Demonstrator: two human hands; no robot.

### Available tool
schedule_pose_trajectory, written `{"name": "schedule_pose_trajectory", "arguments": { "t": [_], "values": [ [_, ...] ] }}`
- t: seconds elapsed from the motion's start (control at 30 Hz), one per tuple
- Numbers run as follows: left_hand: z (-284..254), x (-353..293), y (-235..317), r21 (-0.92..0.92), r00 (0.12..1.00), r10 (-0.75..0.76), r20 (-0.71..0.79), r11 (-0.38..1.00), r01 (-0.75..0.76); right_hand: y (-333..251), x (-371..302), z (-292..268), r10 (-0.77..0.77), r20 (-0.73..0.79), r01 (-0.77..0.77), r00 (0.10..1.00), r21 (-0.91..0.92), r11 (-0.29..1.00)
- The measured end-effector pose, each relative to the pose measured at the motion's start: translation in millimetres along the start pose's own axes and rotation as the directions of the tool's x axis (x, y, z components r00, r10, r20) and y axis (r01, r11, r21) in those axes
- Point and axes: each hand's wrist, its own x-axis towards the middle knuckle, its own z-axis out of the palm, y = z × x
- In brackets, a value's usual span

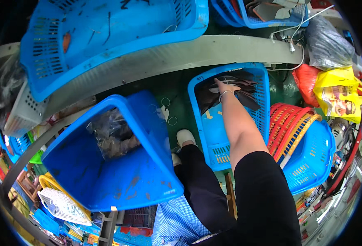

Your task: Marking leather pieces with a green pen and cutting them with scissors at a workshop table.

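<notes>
My right arm reaches down and forward into a blue slotted basket [263,119]. At its far end my right hand [227,87], with a thin band at the wrist, is among dark, thin flat pieces [246,98] lying fanned and overlapping. One digit points up and left, another to the right; the rest are hidden. The hand appears closed on some pieces, though its grip is partly covered. A few small pale strips [208,115] lie on the basket's blue bottom. My left hand is out of view.
At left a deep blue bin [148,180] holds a crumpled clear plastic bag [115,135]. Beyond a grey metal beam [156,57] sits a large blue basket [140,24]. Stacked red baskets [281,123], a yellow bag [339,96] and a white cable [302,53] are at right.
</notes>
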Motion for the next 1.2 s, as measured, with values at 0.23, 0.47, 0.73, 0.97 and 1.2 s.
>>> {"name": "schedule_pose_trajectory", "arguments": {
  "t": [0.23, 0.47, 0.73, 0.97, 1.2],
  "values": [
    [-18.7, -10.2, 32.3, 0.023, 0.998, 0.057, -0.023, 0.998, -0.056, 43.0, -12.3, -10.6, -0.097, 0.087, 0.047, 0.991, 0.457, 0.888],
    [-5.9, -36.9, 120.1, -0.117, 0.875, 0.445, 0.188, 0.895, -0.43, 114.0, -81.3, -177.7, -0.444, 0.518, -0.035, 0.732, 0.679, 0.734],
    [43.9, -197.4, 292.2, -0.599, 0.161, 0.94, 0.3, 0.317, -0.735, 65.5, -356.9, -350.7, -0.522, 0.853, 0.211, 0.023, 0.506, 0.836],
    [-23.5, -287.5, 220.2, -0.933, 0.178, 0.978, 0.112, 0.165, -0.32, 43.4, -521.0, -372.1, -0.652, 0.628, 0.486, -0.425, 0.766, 0.421],
    [-55.3, -301.4, 61.1, -0.967, 0.081, 0.965, -0.251, -0.247, -0.053, 44.1, -685.8, -426.5, -0.397, 0.269, 0.427, -0.877, 0.816, -0.389]
  ]
}}
